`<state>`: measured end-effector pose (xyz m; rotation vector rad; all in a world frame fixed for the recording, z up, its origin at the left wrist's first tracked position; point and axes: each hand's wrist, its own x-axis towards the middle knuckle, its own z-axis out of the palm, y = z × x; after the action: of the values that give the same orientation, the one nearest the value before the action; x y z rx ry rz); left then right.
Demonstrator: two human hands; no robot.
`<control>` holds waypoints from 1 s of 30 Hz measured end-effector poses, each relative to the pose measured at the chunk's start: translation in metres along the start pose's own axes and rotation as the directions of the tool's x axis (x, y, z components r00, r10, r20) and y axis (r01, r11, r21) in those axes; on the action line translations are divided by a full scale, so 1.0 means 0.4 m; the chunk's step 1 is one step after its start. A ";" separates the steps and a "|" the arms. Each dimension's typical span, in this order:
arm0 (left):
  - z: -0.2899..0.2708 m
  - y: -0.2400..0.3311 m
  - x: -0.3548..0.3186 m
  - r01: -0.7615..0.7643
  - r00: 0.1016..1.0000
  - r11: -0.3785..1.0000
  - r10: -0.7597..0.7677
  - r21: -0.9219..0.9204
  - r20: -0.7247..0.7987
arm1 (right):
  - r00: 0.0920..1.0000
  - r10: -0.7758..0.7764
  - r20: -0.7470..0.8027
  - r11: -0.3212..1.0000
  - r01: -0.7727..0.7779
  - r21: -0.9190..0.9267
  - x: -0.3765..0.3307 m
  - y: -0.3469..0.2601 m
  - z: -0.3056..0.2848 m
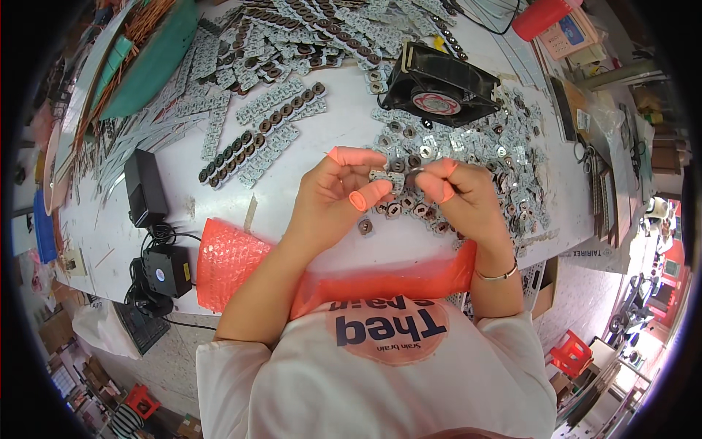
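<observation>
Pretty cluttered bench: a black square cooling fan (439, 88) sits near the far side, a black power adapter (145, 187) lies off to the left, red bubble wrap (230, 262) hangs over the near edge, and there's a red cup (542, 16) far right.

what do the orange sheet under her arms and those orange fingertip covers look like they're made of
Orange sheet: plastic bubble wrap, judging by its glossy, dimpled, translucent surface. Fingertip covers on the left hand: probably thin matte rubber or latex, stretched tight and smooth.

A small silvery square board piece (380, 175) with a dark round centre, pinched upright above the scattered pile.
</observation>
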<state>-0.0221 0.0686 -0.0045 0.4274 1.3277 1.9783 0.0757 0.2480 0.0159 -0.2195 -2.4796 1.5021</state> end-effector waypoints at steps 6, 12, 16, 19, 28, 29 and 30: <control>-0.006 0.001 0.000 -0.001 0.999 0.999 -0.001 0.044 0.042 | 0.993 0.025 0.115 0.997 -0.034 0.072 -0.003 -0.004 0.009; -0.007 0.014 0.005 0.059 0.998 0.998 -0.060 0.019 0.028 | 0.999 0.022 0.036 0.989 -0.027 0.146 -0.007 -0.003 0.008; -0.007 0.012 0.004 0.105 0.993 0.994 -0.107 0.029 0.051 | 0.991 -0.049 0.126 0.998 0.043 0.045 0.001 0.004 0.005; -0.004 0.010 0.004 0.128 0.990 0.990 -0.131 0.058 0.050 | 0.985 -0.136 0.106 0.986 0.145 -0.078 0.003 0.008 0.013; 0.023 0.007 -0.004 0.040 0.985 0.986 -0.012 -0.160 0.174 | 0.910 0.239 0.339 0.566 -0.415 0.712 -0.019 -0.019 0.024; 0.031 0.005 -0.003 -0.122 0.988 0.991 0.126 -0.047 0.085 | 0.950 0.237 0.203 0.737 -0.312 0.600 -0.017 -0.016 0.028; 0.028 0.005 -0.001 -0.123 0.988 0.991 0.127 -0.046 0.087 | 0.977 0.203 0.068 0.871 -0.212 0.443 -0.016 -0.012 0.030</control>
<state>-0.0155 0.0755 0.0020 0.5858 1.2289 2.0599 0.0786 0.2341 0.0140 -0.3971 -2.0920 2.1236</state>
